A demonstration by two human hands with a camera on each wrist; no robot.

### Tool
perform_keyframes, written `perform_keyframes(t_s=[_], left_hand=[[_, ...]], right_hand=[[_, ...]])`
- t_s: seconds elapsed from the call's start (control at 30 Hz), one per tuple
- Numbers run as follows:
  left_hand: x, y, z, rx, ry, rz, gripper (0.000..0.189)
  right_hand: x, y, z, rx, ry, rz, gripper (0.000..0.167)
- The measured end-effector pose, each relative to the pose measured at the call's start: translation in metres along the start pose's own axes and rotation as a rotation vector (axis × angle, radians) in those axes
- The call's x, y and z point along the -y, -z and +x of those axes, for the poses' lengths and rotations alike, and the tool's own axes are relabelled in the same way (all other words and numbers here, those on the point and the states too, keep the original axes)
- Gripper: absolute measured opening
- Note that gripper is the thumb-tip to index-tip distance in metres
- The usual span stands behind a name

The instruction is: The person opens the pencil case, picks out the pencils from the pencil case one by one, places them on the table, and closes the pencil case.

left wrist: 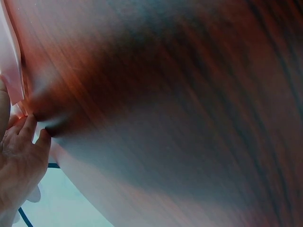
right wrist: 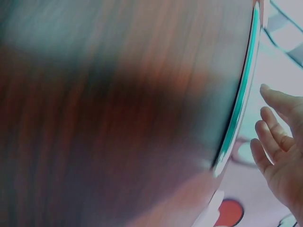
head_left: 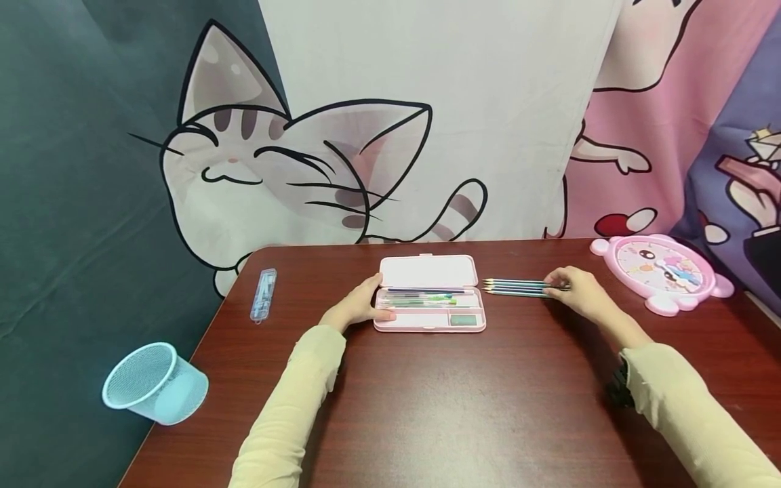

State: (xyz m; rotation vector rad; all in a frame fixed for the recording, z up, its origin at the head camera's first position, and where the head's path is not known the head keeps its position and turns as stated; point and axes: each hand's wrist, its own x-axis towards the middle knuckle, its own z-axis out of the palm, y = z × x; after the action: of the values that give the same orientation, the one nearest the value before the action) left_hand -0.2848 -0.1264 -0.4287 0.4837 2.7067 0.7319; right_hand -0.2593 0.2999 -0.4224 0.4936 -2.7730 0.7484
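A pink pencil case (head_left: 430, 329) lies with its lid raised at the back, holding several pens (head_left: 421, 299) and a grey-green block (head_left: 463, 320). At its left end, my left hand (head_left: 358, 303) holds it, thumb over the front tray and fingers near the hinge side. To the right of the case several blue-green pencils (head_left: 515, 287) lie side by side, sharpened tips toward the case. My right hand (head_left: 576, 291) is at their far ends and covers part of them. In the right wrist view its fingers (right wrist: 270, 137) are spread and loosely bent beside the pencils (right wrist: 239, 104).
A pink animal-shaped clock (head_left: 665, 271) lies at the right back. On the left are a clear blue slim case (head_left: 264, 295) and a light-blue mesh pen holder (head_left: 173, 393) tipped on its side at the table's left edge. Cartoon-printed curtains (head_left: 512, 122) hang behind the brown table (head_left: 476, 407).
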Motion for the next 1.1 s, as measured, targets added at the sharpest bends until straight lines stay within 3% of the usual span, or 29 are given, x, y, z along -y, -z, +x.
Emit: perform_keyframes(t_s=[0.47,0.63,0.7,0.87,1.1], left_hand=[[-0.001,0.001,-0.002,-0.004,-0.003,0.001,0.099],[0.006,-0.001,0.002,-0.008,-0.02,-0.06,0.105],[0.01,-0.003,0.004,-0.019,-0.048,-0.065,0.108],[0.01,-0.002,0.003,-0.017,-0.038,-0.056,0.106],[0.001,0.0,0.0,-0.009,0.004,0.001,0.1]], right_hand=[[0.075,-0.046,0.041,0.152,0.099,0.164,0.017],[0.09,-0.058,0.049,0.211,0.125,0.157,0.02],[0.094,-0.062,0.052,0.233,0.107,0.153,0.021],[0.102,-0.073,0.062,0.268,0.064,0.145,0.023],[0.112,-0.081,0.071,0.28,0.036,-0.004,0.018]])
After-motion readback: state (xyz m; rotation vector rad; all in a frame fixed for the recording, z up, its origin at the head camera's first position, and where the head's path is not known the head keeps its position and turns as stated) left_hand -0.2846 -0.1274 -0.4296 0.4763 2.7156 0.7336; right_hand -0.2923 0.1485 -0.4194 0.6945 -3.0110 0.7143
